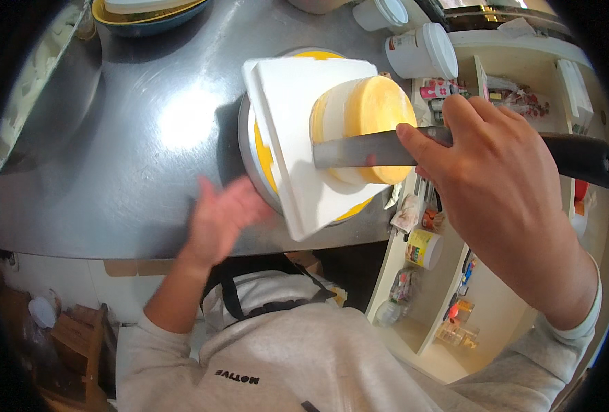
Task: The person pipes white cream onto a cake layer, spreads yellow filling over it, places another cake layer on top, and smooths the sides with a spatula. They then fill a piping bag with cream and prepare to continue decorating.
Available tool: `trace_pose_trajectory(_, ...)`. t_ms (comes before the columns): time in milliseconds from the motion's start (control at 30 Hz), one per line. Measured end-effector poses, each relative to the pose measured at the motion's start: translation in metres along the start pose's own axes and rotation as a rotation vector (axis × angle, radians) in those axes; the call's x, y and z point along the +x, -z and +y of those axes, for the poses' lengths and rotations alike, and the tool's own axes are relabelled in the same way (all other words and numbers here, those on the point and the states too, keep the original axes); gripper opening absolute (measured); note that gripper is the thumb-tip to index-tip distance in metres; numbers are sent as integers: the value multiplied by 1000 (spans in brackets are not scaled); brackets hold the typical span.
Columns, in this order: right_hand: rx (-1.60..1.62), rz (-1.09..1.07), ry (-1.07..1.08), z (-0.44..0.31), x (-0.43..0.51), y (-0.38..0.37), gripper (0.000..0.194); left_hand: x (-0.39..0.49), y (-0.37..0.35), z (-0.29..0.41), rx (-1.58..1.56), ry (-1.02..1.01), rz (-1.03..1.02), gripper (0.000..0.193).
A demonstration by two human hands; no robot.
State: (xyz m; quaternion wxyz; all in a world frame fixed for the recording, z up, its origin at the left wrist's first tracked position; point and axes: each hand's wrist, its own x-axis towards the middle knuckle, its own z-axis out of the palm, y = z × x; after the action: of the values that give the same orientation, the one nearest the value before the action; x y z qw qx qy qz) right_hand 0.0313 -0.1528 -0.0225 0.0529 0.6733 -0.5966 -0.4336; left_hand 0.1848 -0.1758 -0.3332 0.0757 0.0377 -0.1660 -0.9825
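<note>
My right hand grips a palette knife by its black handle, with fingers on the base of the metal blade. The blade lies upright along the side of a round cake coated in yellow and white cream, its tip close to the white square board. Beneath the board is a round turntable with yellow showing on its top. Blurred, my left hand is beside the turntable's near left rim, fingers spread and holding nothing; whether it touches the rim I cannot tell.
White lidded tubs stand at the back right of the steel worktop. A dark blue bowl is at the back left, near a large metal container. Right of the worktop, open shelving holds jars and packets.
</note>
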Motion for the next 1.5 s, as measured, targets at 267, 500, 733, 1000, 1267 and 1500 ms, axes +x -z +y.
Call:
trace_pose_trajectory(267, 54, 104, -13, -6, 0, 1, 30, 21, 5, -8, -116, -119, 296, 88)
trace_pose_trajectory(500, -11, 14, 28, -5, 2, 8, 32, 32, -16, 70, -179, -373, 332, 94)
trace_pose_trajectory(733, -64, -92, 35, -1, -3, 0, 36, 4, -3, 19, 28, -53, 74, 90)
trace_pose_trajectory(1000, 88, -142, 29, -3, -22, -3, 35, 18, -5, 8, -17, -40, 215, 90)
trace_pose_trajectory(1267, 919, 85, -484, 22, -111, -46, 39, 14, -19, 38, -11, -86, 200, 91)
trace_pose_trajectory(1500, 1416, 434, -799, -85, -117, -156, 44, 27, -22, 47, 79, 47, 267, 72)
